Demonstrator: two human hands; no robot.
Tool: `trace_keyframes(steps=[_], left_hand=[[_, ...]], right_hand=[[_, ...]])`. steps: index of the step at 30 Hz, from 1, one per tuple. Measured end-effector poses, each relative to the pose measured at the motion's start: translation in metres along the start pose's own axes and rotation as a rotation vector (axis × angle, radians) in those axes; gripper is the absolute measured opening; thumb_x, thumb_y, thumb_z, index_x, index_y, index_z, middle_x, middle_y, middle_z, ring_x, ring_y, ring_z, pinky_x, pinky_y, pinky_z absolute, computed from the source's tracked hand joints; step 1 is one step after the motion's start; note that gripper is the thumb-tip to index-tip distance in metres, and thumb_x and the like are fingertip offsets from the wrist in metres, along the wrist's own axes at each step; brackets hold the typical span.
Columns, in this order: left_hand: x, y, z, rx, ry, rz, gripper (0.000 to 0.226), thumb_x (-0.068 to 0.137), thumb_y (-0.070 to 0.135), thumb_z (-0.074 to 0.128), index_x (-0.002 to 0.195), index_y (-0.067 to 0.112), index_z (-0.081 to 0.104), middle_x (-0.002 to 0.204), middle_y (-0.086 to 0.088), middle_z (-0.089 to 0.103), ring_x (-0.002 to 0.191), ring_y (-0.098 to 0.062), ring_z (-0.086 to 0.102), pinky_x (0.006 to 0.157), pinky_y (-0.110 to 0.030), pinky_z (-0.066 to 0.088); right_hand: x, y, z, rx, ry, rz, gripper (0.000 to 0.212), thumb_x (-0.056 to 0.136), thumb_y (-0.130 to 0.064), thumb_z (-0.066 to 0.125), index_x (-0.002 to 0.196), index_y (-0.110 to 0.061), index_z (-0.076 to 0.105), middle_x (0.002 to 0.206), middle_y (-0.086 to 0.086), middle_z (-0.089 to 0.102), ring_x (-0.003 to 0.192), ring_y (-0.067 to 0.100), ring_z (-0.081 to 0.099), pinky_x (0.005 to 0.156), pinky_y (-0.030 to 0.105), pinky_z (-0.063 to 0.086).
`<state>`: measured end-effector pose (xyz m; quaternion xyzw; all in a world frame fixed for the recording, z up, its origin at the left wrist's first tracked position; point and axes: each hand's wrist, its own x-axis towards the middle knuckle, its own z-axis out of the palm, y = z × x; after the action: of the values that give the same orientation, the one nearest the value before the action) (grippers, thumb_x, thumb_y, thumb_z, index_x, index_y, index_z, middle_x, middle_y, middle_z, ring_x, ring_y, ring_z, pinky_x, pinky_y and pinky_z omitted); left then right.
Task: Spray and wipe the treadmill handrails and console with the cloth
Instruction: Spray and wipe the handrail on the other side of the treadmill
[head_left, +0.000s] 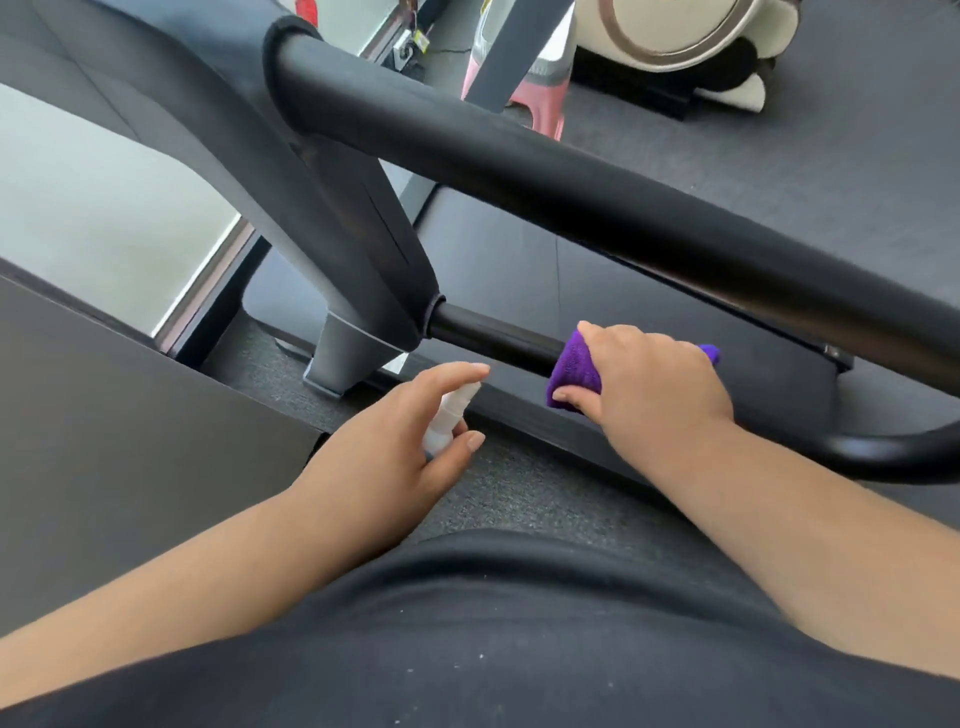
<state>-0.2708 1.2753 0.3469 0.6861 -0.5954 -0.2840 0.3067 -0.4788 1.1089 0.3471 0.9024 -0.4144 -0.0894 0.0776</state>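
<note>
"Two hands were at work, as the head camera saw it. My right hand (649, 379) was curled over the purple cloth (574, 371), thumb tucked under its near edge, pressing it around the thin black rail (498, 338)."

"Which rail was that?"

"The lower, slimmer bar that ran out of the grey upright (363, 249). The thick padded handrail (571, 192) crossed above it, well apart from the cloth, and bent round at the right edge."

"And your left hand?"

"My left hand (395, 441) held the small white spray bottle (447, 415), thumb and fingers wrapped around its body, forefinger stretched out over the top. The nozzle pointed toward the rail, just beside the bare stretch left of the cloth."

"Was it touching the rail?"

"No, the bottle hung short of it, above the dark floor mat (519, 483)."

"Anything else there?"

"Behind the handrail lay the treadmill deck (519, 270). Further back stood a pink item (540, 98) and a cream, round-shaped machine (691, 31). A dark panel (130, 415) filled the left side, and my black top (493, 649) took up the bottom."
</note>
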Motion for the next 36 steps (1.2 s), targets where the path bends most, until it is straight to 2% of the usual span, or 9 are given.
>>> trace_keyframes(steps=[5,9,13,16,19,21,24,30,36], left_hand=[[-0.003,-0.006,-0.011,0.045,0.023,0.0,0.056,0.088,0.041,0.061,0.129,0.066,0.031,0.099,0.023,0.059,0.089,0.001,0.059,0.074,-0.008,0.04],[0.004,0.003,-0.013,0.049,0.031,0.003,0.055,0.09,0.035,0.063,0.128,0.062,0.035,0.097,0.023,0.059,0.089,0.002,0.058,0.075,-0.004,0.036],[0.021,0.024,-0.002,0.028,0.003,0.017,0.052,0.088,0.038,0.061,0.124,0.065,0.035,0.094,0.019,0.061,0.084,-0.004,0.06,0.072,-0.009,0.04],[0.031,0.04,0.013,0.003,-0.046,0.051,0.052,0.091,0.039,0.061,0.123,0.068,0.032,0.094,0.024,0.06,0.085,-0.002,0.06,0.073,-0.01,0.041],[0.037,0.055,0.028,-0.013,-0.086,0.095,0.05,0.088,0.039,0.06,0.127,0.057,0.035,0.102,0.036,0.055,0.092,0.01,0.056,0.076,-0.003,0.036],[0.04,0.063,0.036,-0.027,-0.097,0.124,0.049,0.088,0.041,0.059,0.13,0.053,0.036,0.103,0.035,0.055,0.093,0.011,0.056,0.076,-0.003,0.036],[0.039,0.073,0.044,-0.034,-0.112,0.16,0.048,0.089,0.046,0.057,0.13,0.059,0.036,0.099,0.03,0.059,0.088,0.005,0.059,0.072,-0.007,0.039],[0.028,0.097,0.06,0.015,-0.062,0.162,0.05,0.086,0.054,0.053,0.127,0.069,0.029,0.101,0.028,0.058,0.09,0.003,0.059,0.071,-0.009,0.039],[0.004,0.129,0.09,0.03,-0.012,0.094,0.05,0.088,0.054,0.051,0.128,0.07,0.027,0.097,0.024,0.059,0.088,0.003,0.058,0.072,-0.02,0.042]], right_hand=[[0.056,-0.068,-0.003,0.095,0.007,-0.068,0.072,0.087,-0.072,0.047,0.139,-0.021,0.043,0.119,0.001,0.063,0.101,0.028,0.063,0.069,0.037,0.032],[0.086,-0.107,-0.009,0.187,-0.013,-0.081,0.046,0.092,-0.046,0.055,0.129,-0.02,0.047,0.117,0.005,0.062,0.103,0.03,0.061,0.071,0.038,0.03],[0.071,-0.08,-0.005,0.266,0.001,-0.099,0.025,0.089,-0.026,0.051,0.115,-0.023,0.049,0.107,0.004,0.06,0.096,0.03,0.059,0.07,0.04,0.031],[0.05,-0.053,-0.002,0.292,0.006,-0.069,0.027,0.093,-0.033,0.047,0.119,-0.026,0.049,0.105,0.002,0.058,0.096,0.028,0.059,0.071,0.039,0.033],[0.024,-0.023,0.0,0.294,-0.036,-0.033,0.043,0.093,-0.047,0.047,0.131,-0.028,0.045,0.112,0.002,0.059,0.102,0.028,0.058,0.077,0.04,0.038],[0.007,0.0,0.001,0.291,-0.043,0.0,0.049,0.09,-0.057,0.051,0.13,-0.029,0.046,0.112,0.0,0.06,0.102,0.028,0.059,0.079,0.041,0.042],[-0.019,0.029,0.005,0.244,-0.05,0.044,0.061,0.084,-0.067,0.057,0.132,-0.031,0.045,0.112,-0.001,0.061,0.101,0.028,0.06,0.079,0.04,0.043],[-0.054,0.068,0.01,0.172,-0.059,0.08,0.077,0.081,-0.067,0.062,0.143,-0.03,0.038,0.118,0.0,0.059,0.101,0.029,0.059,0.079,0.041,0.045],[-0.074,0.093,0.01,0.165,-0.071,0.08,0.074,0.083,-0.065,0.061,0.143,-0.03,0.034,0.12,0.0,0.058,0.103,0.03,0.057,0.076,0.043,0.046]])
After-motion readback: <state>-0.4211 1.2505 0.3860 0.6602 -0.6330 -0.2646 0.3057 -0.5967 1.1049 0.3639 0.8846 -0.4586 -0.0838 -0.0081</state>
